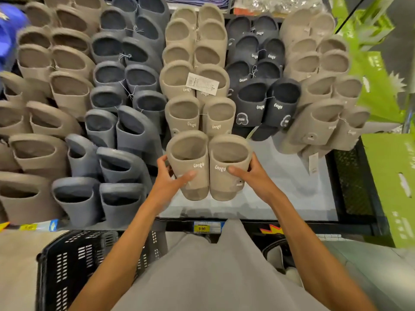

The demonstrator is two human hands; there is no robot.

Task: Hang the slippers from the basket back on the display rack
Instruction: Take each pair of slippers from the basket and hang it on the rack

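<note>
A beige pair of slippers (208, 167) with white lettering hangs lowest in the middle beige column of the display rack (292, 180). My left hand (171, 178) grips the left slipper from its outer side, thumb across the strap. My right hand (249, 172) grips the right slipper the same way from the right. A black plastic basket (74, 261) stands below at the lower left; what it holds is hidden by my left arm and its wall.
Columns of brown, grey-blue, beige and black slippers fill the rack around the held pair. A yellow 9.90 price label (204, 228) sits on the shelf edge. Green cardboard boxes (390, 176) stand at the right. A black wire mesh panel (352, 182) borders the rack.
</note>
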